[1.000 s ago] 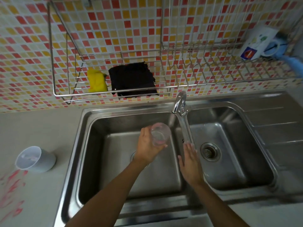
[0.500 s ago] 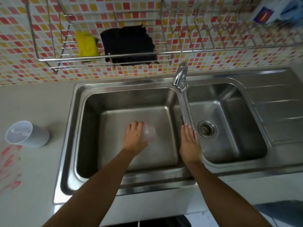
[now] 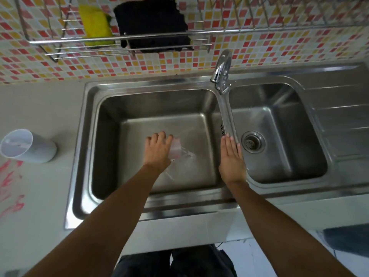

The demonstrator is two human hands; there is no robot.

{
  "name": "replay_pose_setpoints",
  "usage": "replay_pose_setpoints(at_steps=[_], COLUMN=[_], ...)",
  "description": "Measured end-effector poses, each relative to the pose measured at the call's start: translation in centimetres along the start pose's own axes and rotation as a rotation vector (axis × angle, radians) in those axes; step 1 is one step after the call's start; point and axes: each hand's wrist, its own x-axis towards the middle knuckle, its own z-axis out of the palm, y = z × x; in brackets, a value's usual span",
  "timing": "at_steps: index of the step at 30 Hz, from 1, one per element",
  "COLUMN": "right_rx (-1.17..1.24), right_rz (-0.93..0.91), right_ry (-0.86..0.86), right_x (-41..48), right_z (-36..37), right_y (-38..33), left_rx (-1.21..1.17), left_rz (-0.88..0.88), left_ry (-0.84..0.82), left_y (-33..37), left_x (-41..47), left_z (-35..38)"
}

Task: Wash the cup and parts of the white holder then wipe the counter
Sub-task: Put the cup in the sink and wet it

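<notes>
My left hand (image 3: 158, 149) holds a clear plastic cup (image 3: 176, 149) tipped on its side low over the left sink basin (image 3: 111, 120), and water spills out of it to the right. My right hand (image 3: 231, 158) lies flat with straight fingers against the end of the long chrome faucet spout (image 3: 227, 114), over the divider between the basins. A white holder cup (image 3: 26, 145) lies tilted on the grey counter at the far left. Red stains (image 3: 11, 188) mark the counter below it.
A wire rack (image 3: 119, 38) on the tiled wall carries a yellow sponge (image 3: 95, 27) and a black cloth (image 3: 151, 25). The right basin has a drain strainer (image 3: 252, 141); a ribbed drainboard (image 3: 339, 108) lies to its right.
My left hand lowered the cup from near the faucet down into the left basin and tipped it over, pouring water out. The camera view tilted downward. My right hand stayed at the spout.
</notes>
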Motion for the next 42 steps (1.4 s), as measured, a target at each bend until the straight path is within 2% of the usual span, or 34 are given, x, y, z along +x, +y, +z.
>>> replay_pose_setpoints(at_steps=[6, 14, 21, 26, 33, 42], right_rx=[0.002, 0.04, 0.053, 0.114, 0.336, 0.65], right_rz=[-0.012, -0.011, -0.025, -0.031, -0.021, -0.109], right_ry=[0.0, 0.022, 0.043, 0.012, -0.009, 0.084], right_x=[-0.1, -0.1, -0.1, 0.0, 0.0, -2.1], right_z=[-0.2, 0.0, 0.4, 0.2, -0.9, -5.6], right_y=[0.0, 0.1, 0.3, 0.5, 0.7, -8.7], left_rx=[0.089, 0.362, 0.38, 0.295, 0.022, -0.24], left_rz=[0.038, 0.115, 0.091, -0.05, -0.216, -0.403], left_ry=[-0.005, -0.054, -0.001, 0.044, 0.178, 0.26], left_y=[-0.5, 0.1, 0.1, -0.6, -3.7, -7.9], left_x=[-0.6, -1.3, -2.3, -3.7, -6.1, -9.1], left_z=[-1.2, -1.9, -1.9, -2.0, -2.2, -3.7])
